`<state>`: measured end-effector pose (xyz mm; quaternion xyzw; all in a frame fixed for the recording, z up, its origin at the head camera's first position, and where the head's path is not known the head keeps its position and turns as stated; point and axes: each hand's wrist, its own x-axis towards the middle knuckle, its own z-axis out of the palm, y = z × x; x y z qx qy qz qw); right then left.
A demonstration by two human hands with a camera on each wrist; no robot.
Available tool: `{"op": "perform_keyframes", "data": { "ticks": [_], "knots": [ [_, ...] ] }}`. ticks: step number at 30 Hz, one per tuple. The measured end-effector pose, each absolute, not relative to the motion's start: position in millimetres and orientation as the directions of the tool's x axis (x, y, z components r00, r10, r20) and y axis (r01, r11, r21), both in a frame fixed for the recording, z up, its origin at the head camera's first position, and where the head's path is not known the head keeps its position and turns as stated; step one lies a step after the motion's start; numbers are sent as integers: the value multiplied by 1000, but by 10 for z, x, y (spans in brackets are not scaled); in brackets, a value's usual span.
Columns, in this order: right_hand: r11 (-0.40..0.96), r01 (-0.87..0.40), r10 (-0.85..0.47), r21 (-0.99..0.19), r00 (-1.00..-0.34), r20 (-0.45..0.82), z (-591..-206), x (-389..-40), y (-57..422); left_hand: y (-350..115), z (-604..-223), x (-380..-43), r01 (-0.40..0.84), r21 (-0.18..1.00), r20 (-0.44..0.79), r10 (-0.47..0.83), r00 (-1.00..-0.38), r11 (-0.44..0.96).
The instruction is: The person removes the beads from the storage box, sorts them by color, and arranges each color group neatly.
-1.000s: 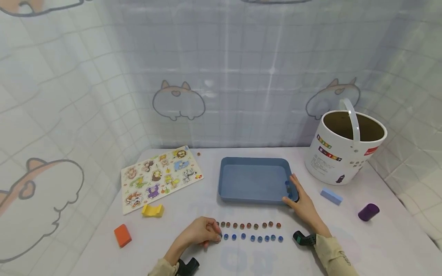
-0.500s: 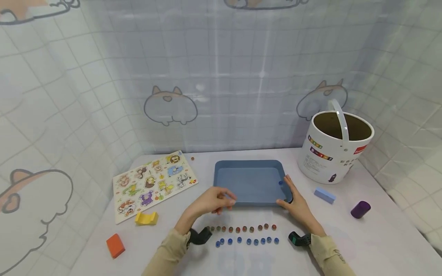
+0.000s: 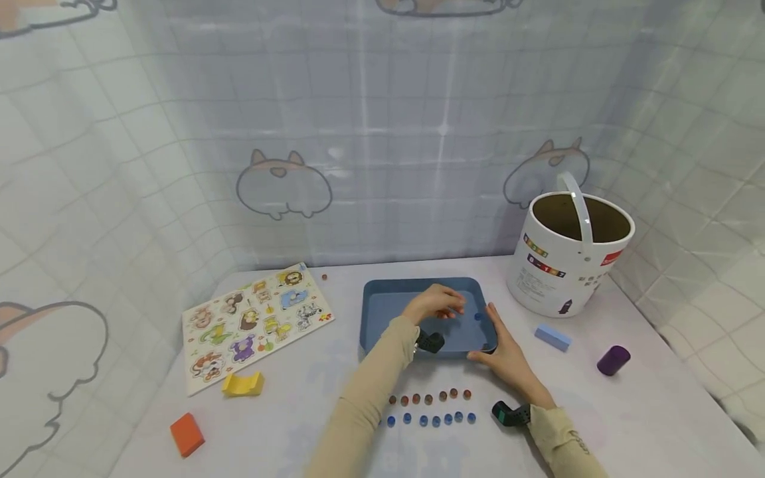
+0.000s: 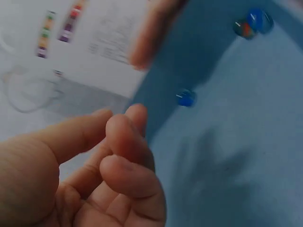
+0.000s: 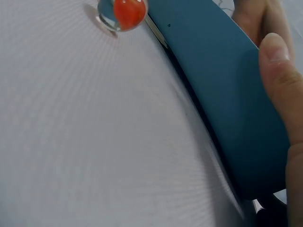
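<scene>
My left hand [image 3: 437, 303] hovers over the blue tray [image 3: 382, 290], its fingers loosely bent. No marble shows between its fingertips in the left wrist view, where a blue marble [image 4: 186, 97] lies on the tray floor just beyond them. Two more marbles [image 4: 254, 22] sit together near a tray corner. My right hand [image 3: 508, 354] holds the tray's near right corner, thumb on the front wall and fingers along the right side. Between the tray and me lie a row of reddish marbles [image 3: 416, 399] and a row of blue marbles [image 3: 424, 420], partly hidden by my left sleeve.
An animal puzzle board [image 3: 254, 325] lies at left, with a yellow block [image 3: 243, 385] and an orange block [image 3: 187, 435] nearby. One small marble [image 3: 325, 277] is behind. At right stand a white bucket [image 3: 568, 265], a light blue block [image 3: 552, 337] and a purple cylinder [image 3: 613, 360].
My left hand has left the left end of the blue row and moved forward and right, over the tray. A blue marble now lies at that end. The right hand keeps its hold.
</scene>
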<state>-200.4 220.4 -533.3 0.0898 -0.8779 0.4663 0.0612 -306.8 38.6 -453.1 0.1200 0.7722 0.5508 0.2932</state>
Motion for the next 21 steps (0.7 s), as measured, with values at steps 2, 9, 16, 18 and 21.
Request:
{"op": "perform_keyframes", "data": {
  "ticks": [2,9,16,18,21],
  "knots": [
    [552,-217,-100,-805,-976,194,-5325,-2008,2195,483,-4578,-3097,-172,912,-341,457,-821,372],
    [560,-209,-94,-801,-977,189,-5334,-1988,2159,693,-4635,-3034,-197,883,-369,371,-852,426],
    [556,-228,-106,-799,-973,204,-5326,-1975,2165,834,-4672,-3007,-201,829,-389,280,-878,523],
    [559,-230,-105,-797,-973,208,-5328,-1980,2176,877,-4692,-3023,-201,817,-390,261,-883,541],
    [558,-235,-102,-796,-971,215,-5331,-1989,2201,929,-4707,-3039,-202,811,-393,255,-883,549]
  ]
}}
